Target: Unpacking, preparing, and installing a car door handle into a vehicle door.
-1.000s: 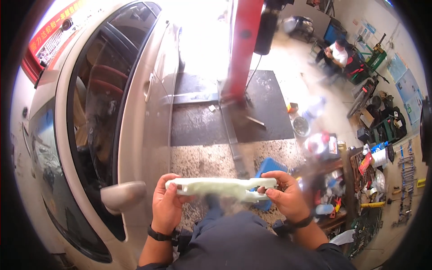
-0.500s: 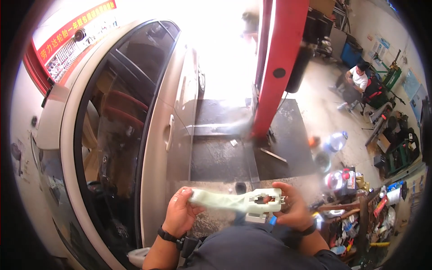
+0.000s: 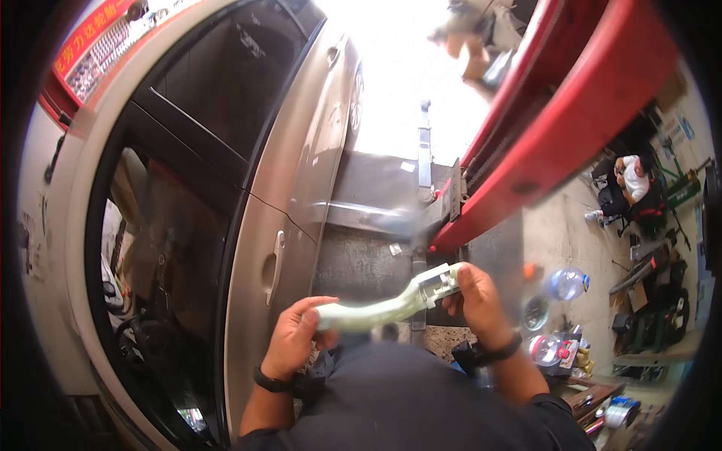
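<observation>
L hand point(image 3: 297, 334) pinches the smooth end of a pale green-white plastic part point(image 3: 376, 312); R hand point(image 3: 481, 304) has its slotted end pinched btwn thumb & fingers. Part's in midair just in front of the dark shirt point(image 3: 429, 398), R end higher. Tan car point(image 3: 297, 203) w/ dark windows stands close on the L, its door handle point(image 3: 277, 263) near the L hand. Red post point(image 3: 556, 135) slants across upper R, hiding some floor behind. On the R side: 2 clear bottles point(image 3: 568, 284), then farther off 1 seated person point(image 3: 635, 180), white top. Cluttered bench point(image 3: 590, 398) at lower R, partly cut off.
</observation>
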`<state>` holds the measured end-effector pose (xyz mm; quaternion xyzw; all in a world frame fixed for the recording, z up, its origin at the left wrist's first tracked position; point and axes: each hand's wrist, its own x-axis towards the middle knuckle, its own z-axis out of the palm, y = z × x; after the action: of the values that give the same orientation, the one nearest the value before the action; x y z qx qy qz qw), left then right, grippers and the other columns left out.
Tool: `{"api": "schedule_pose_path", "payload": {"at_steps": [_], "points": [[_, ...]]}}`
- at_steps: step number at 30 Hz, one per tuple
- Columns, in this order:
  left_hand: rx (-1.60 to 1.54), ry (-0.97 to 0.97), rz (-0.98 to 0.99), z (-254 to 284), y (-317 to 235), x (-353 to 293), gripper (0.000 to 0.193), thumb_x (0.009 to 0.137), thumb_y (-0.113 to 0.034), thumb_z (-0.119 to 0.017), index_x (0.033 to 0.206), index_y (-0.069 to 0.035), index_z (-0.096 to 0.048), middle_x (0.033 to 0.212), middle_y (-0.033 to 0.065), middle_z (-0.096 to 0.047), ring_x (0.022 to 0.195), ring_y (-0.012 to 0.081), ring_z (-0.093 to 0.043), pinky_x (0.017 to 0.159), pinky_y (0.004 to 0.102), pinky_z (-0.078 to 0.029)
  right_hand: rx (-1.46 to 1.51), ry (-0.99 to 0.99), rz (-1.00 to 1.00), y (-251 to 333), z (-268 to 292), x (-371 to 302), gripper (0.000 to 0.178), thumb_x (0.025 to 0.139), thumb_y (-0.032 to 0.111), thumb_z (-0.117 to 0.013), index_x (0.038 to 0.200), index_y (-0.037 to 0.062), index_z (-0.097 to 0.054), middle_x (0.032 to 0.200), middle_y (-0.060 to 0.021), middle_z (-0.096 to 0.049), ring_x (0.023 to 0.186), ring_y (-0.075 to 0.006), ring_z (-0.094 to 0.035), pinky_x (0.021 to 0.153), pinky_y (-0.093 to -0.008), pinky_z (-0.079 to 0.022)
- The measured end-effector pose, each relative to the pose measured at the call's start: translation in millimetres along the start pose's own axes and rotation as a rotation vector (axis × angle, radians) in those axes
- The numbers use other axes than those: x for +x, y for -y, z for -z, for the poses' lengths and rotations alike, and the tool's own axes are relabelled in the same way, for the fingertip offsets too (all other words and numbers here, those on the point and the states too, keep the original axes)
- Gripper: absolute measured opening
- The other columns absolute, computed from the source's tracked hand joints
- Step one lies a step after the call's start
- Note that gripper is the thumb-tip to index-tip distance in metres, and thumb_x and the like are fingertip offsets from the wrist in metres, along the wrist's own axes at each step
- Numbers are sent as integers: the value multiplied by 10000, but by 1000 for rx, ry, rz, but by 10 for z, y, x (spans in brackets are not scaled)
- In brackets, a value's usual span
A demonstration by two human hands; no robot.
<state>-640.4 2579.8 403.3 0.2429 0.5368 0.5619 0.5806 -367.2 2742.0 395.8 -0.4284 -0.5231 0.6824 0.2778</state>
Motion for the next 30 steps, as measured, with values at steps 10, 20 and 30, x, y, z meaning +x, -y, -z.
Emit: {"api": "schedule_pose_path", "payload": {"at_steps": [10, 20, 30], "points": [[-18, 145, 95, 555, -1063, 2378, 485, 1031, -443, -526, 1114, 21, -640, 712, 54, -645, 531, 85, -558, 483, 207, -416, 221, -106, -2, 769, -242, 2053, 227, 984, 168, -635, 1145, 15, -592, 904, -47, -661, 662, -81, -590, 571, -225, -484], [136, 344, 273, 192, -1940, 4823, 242, 979, -143, -620, 1182, -13, -605, 871, 42, -667, 727, 97, -625, 630, 233, -488, 612, -297, -45, 1104, 312, 3743, 197, 979, 137, -631, 1133, 18, -599, 939, -69, -681, 663, -113, -617, 585, -234, -504], [730, 607, -89, -421, -3032, 6977, 436, 919, -206, -693, 1281, 12, -587, 1205, 145, -650, 1129, 236, -619, 1003, 364, -465, 265, -154, -1, 2176, 949, 5709, 276, 947, 169, -711, 1172, 21, -648, 870, -3, -669, 688, -56, -591, 611, -218, -492]]}}
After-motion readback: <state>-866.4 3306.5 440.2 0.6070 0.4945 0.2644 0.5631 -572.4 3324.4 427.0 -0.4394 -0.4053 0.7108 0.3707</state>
